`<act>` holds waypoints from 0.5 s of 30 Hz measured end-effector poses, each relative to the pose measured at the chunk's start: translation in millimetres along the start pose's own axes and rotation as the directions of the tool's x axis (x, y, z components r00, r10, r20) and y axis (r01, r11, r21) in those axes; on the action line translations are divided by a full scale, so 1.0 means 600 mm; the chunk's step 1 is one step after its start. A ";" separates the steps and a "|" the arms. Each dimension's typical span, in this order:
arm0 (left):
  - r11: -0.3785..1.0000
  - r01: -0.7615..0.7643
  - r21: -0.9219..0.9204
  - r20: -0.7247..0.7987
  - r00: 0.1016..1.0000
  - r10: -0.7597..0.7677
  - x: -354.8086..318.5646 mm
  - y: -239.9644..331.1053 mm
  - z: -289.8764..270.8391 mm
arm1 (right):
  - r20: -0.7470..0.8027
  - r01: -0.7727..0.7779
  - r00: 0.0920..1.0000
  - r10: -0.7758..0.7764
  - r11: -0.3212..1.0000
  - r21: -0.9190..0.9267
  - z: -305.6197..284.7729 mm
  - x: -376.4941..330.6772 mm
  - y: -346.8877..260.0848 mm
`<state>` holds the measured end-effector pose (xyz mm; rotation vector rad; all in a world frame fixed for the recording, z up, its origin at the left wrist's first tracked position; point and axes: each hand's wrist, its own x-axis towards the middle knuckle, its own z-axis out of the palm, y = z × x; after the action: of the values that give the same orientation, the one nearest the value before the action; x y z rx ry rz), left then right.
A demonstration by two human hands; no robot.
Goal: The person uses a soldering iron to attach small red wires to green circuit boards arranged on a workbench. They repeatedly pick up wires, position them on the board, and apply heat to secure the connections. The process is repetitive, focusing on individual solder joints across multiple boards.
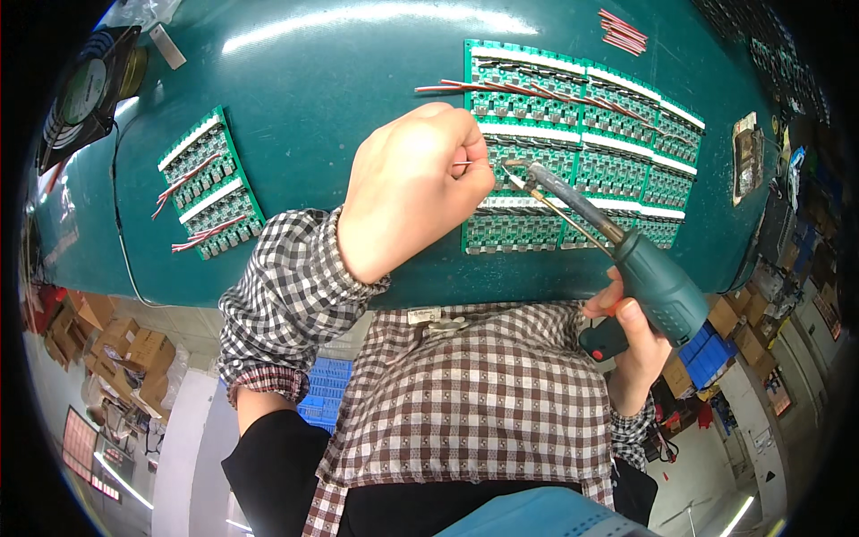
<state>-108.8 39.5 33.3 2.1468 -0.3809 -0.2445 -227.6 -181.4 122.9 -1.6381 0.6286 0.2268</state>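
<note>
And there's the wire [462, 163], a short pale end pinched in the left hand [416, 183], thumb and forefinger pressed together on it, right at the near-left part of the green boards [613, 167]. In from 4 o'clock comes the iron [662, 291], dark green body, long metal barrel aimed at 10 o'clock, its tip [512, 164] just beside those fingers and over the boards; whether it touches them, I can't tell. Below the barrel runs a thin rod [573, 221] with a white end. The right hand [633, 336] has its grip closed around the iron's handle.

Along the top row of the boards, at 2 o'clock from the left hand, lie red and white wires [537, 90], ends poking out toward 9 o'clock. Farther out on that line, a bundle [624, 33] of more wires sits on the green bench [358, 76]. Way over at 3 o'clock, near the bench edge, a worn block [747, 159].

Swing to 9 o'clock: smaller boards [211, 183], tilted, with two bunches of wires on them. Beyond, toward 10, a metal strip [167, 46] and a black fan [89, 89]. Down at 6, the checked apron [474, 394]; at 7, a blue crate [327, 389]; out at 8, cardboard boxes [134, 353].
</note>
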 end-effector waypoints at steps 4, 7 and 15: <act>1.000 0.002 0.002 -0.010 1.000 -0.002 -0.001 0.003 -0.002 | 0.017 0.020 1.000 -0.019 1.000 -0.010 -0.003 0.001 0.002; 1.000 0.011 0.006 -0.002 1.000 -0.011 -0.001 0.003 -0.001 | 0.019 0.028 0.999 -0.027 0.999 -0.017 -0.004 0.000 0.004; 0.999 0.036 0.013 -0.037 0.999 -0.036 -0.005 0.009 0.003 | 0.021 0.032 0.999 -0.032 0.999 -0.017 -0.005 0.001 0.005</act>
<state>-113.2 36.3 37.0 2.1700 -0.3239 -0.2237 -229.3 -184.8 120.4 -1.6596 0.5860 0.2264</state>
